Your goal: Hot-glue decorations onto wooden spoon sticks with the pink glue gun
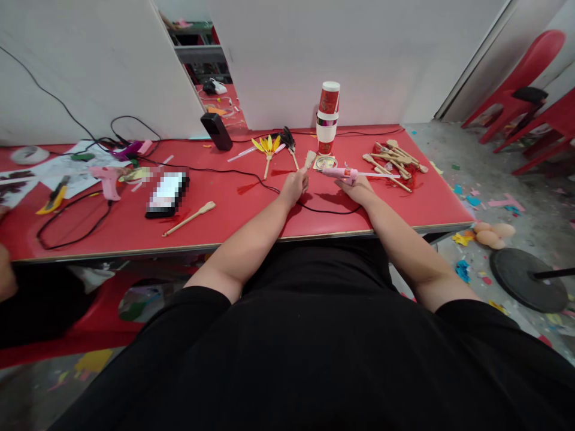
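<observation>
My left hand is closed around a wooden stick, and its flat, carved head shows above my fingers. In my right hand is a pink glue gun, its nozzle toward the left hand. A clear glue stick juts from the gun's back. Just beyond the nozzle lies a small round item, its kind unclear. Left of it lie a stick with yellow feathers and one with black feathers. Beside my right hand is a pile of wooden sticks with red tassels.
Stacked red-and-white paper cups stand by the wall. Leftward lie a single wooden stick, a phone, another pink glue gun and a yellow utility knife. A black cable crosses near me. Another person's arm shows at far left.
</observation>
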Demonstrator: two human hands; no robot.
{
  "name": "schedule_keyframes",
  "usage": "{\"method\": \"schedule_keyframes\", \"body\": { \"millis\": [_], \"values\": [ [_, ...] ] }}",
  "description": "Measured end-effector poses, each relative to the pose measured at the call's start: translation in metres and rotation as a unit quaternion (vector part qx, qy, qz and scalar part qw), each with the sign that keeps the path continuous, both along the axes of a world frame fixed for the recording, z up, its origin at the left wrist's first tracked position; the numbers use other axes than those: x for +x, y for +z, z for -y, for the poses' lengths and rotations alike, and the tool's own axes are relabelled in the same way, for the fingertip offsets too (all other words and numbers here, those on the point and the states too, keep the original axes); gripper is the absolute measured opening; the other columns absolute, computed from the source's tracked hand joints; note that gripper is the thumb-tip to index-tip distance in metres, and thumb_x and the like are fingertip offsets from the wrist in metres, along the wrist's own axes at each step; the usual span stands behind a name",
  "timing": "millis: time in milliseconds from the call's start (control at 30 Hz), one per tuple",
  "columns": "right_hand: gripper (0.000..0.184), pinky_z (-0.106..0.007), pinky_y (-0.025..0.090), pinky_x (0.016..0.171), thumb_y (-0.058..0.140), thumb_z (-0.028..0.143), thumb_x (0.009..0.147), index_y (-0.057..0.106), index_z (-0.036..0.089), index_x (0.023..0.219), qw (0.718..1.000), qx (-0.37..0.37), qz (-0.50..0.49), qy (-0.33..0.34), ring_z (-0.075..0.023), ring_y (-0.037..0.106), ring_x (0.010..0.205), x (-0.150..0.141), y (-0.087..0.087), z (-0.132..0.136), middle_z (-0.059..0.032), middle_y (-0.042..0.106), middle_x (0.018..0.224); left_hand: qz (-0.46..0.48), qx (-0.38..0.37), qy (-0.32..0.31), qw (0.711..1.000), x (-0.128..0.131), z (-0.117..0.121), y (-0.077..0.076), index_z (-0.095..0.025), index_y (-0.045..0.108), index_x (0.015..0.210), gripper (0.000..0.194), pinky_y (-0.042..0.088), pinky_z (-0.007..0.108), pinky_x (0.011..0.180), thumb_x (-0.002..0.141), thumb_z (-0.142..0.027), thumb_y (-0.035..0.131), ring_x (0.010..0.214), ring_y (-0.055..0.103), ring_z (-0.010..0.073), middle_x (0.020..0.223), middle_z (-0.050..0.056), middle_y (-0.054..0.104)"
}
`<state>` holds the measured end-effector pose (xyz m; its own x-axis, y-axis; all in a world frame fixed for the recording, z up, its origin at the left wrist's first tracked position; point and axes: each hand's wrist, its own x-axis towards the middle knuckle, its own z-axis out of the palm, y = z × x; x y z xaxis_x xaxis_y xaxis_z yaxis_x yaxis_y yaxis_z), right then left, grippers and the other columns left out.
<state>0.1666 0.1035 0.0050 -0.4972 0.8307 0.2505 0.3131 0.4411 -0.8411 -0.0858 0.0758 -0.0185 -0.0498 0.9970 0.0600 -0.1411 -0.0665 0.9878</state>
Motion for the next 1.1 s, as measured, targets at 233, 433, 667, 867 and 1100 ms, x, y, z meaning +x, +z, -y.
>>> {"method": "schedule_keyframes", "body": {
  "millis": [233,433,667,867,1100],
  "values": [
    [0.052,-0.053,0.048,0.143,0.079,0.055,0.097,0.090,0.030,0.141,1.000,-0.002,-0.001,0.016,-0.0383,0.068,0.160,0.000,0.004,0.003,-0.0047,0.085,0.153,-0.004,0.005,0.036,0.999,0.003,-0.002,0.000,-0.026,0.031,0.063,0.071,0.028,0.030,0.048,0.121,-0.060,0.055,0.044,0.027,0.0108,0.047,-0.005,0.025],
    [0.050,-0.057,0.049,0.143,0.085,0.058,0.092,0.092,0.027,0.131,0.999,-0.014,-0.004,-0.030,-0.0436,0.069,0.158,-0.004,0.008,0.006,-0.0087,0.089,0.142,0.006,0.010,0.029,0.999,0.001,-0.001,-0.001,-0.025,0.032,0.061,0.073,0.030,0.029,0.049,0.123,-0.054,0.056,0.045,0.029,0.0097,0.050,-0.006,0.027],
    [0.052,-0.058,0.051,0.141,0.083,0.065,0.092,0.092,0.028,0.128,0.999,0.016,-0.028,0.006,-0.0436,0.074,0.152,0.000,0.001,0.000,-0.0097,0.089,0.139,0.024,0.011,0.031,0.999,0.002,-0.003,0.000,-0.025,0.027,0.059,0.077,0.031,0.027,0.049,0.124,-0.058,0.053,0.047,0.028,0.0105,0.050,-0.005,0.024],
    [0.052,-0.061,0.050,0.141,0.082,0.064,0.094,0.092,0.028,0.130,1.000,0.018,-0.018,0.007,-0.0453,0.073,0.154,0.000,0.002,0.000,-0.0095,0.089,0.139,0.021,-0.007,0.017,1.000,-0.002,0.005,0.008,-0.022,0.047,0.069,0.067,0.025,0.024,0.050,0.125,-0.058,0.052,0.052,0.033,0.0090,0.062,-0.003,0.041],
    [0.055,-0.055,0.049,0.143,0.084,0.063,0.092,0.091,0.029,0.136,1.000,-0.014,0.002,-0.002,-0.0390,0.069,0.159,-0.004,0.011,0.007,-0.0070,0.089,0.143,0.129,-0.018,-0.022,0.991,-0.001,0.008,0.016,-0.023,0.044,0.079,0.052,0.031,0.023,0.054,0.125,-0.048,0.053,0.055,0.033,0.0102,0.071,-0.004,0.040]
  ]
}}
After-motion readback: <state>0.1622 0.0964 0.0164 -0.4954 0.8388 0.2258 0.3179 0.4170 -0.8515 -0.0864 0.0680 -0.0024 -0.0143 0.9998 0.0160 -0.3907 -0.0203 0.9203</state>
